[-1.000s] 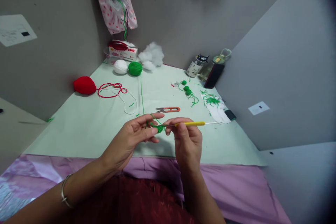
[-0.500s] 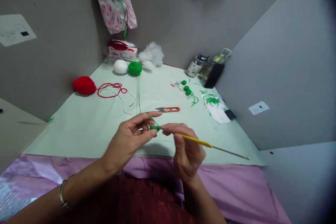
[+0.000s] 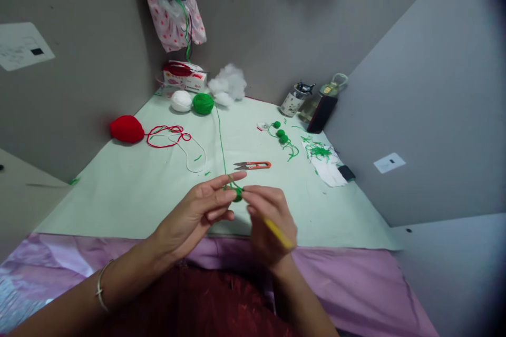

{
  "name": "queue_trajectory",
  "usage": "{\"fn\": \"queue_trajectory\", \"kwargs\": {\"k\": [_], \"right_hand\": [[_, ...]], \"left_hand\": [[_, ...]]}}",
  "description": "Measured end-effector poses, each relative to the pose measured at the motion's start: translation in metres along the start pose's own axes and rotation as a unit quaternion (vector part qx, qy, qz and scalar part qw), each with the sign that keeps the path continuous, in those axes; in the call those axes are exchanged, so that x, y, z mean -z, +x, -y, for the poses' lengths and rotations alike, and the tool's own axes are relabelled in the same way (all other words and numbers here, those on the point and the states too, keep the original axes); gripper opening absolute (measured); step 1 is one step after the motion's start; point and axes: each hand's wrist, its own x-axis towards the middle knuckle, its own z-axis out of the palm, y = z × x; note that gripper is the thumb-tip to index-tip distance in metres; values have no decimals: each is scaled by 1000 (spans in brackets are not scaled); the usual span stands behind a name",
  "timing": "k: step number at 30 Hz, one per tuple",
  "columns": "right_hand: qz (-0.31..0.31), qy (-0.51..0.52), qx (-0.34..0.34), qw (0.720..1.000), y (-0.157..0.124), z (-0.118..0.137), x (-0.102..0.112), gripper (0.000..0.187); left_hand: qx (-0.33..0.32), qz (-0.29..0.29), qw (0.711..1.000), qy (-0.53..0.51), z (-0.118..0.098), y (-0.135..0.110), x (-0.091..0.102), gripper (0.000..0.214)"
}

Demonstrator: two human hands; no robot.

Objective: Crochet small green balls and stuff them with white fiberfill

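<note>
Between the thumb and fingers of my left hand is a small green crochet piece. A green strand runs from the green yarn ball over my left index finger to it. My right hand grips a crochet hook by its yellow handle, which is blurred and points down toward me. The fingertips of that hand pinch at the right edge of the green piece; the hook's tip is hidden. Just beyond both hands lie orange-handled thread snips.
Red yarn and a white yarn ball sit at left, near white stuffing. Small green balls lie right of centre. Green scraps rest on white paper. A pen cup and phone stand at back right.
The hook has swung from lying across to the right to pointing down toward me. My right fingertips have come up to the green piece, and the yarn strand has shifted right.
</note>
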Motion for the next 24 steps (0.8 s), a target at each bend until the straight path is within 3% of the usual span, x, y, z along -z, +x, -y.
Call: {"fn": "queue_trajectory", "kwargs": {"k": [3, 6, 11, 15, 18, 21, 24], "right_hand": [[-54, 156, -134, 977, 10, 2, 0, 26], [-38, 211, -170, 962, 15, 2, -2, 22], [13, 72, -67, 995, 6, 1, -4, 33], [17, -32, 21, 999, 0, 0, -3, 41], [-23, 61, -60, 996, 6, -1, -1, 32], [-46, 189, -172, 966, 14, -1, -1, 23], [-16, 222, -186, 957, 16, -2, -4, 18]], "left_hand": [[-16, -6, 1000, -5, -3, 0, 1, 36], [-45, -1, 998, 32, -3, -1, -2, 43], [-89, -46, 992, 77, 1, 0, -6, 43], [-20, -11, 1000, 6, 0, 3, -3, 39], [20, 3, 999, -31, -5, 5, 2, 28], [-18, -16, 999, -21, -7, 4, 3, 29], [-38, 3, 999, 24, -5, 1, 0, 39]]}}
